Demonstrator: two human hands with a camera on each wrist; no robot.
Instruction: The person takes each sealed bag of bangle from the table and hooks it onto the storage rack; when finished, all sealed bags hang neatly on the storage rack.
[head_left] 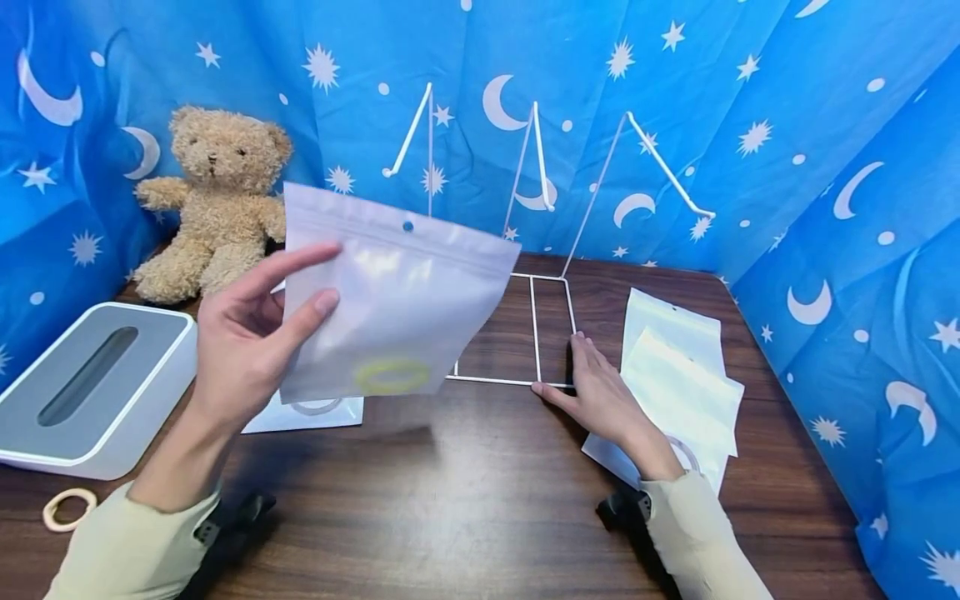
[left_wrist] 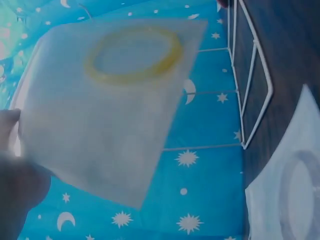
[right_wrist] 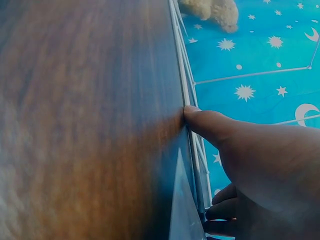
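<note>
My left hand pinches a white zip bag near its left edge, thumb in front, and holds it up above the table. A yellow ring shows through the bag's lower part; the left wrist view has this ring too. The bag overlaps part of a white wire rack with three upright arms. At the base's front right corner rests my right hand, its thumb on the front bar and its fairly straight fingers along the side bar. In the right wrist view the thumb touches the bar.
More white zip bags lie overlapping at the right, and another bag lies behind my left hand. A tissue box stands left, with a pale ring before it. A teddy bear sits at the back left against the blue curtain.
</note>
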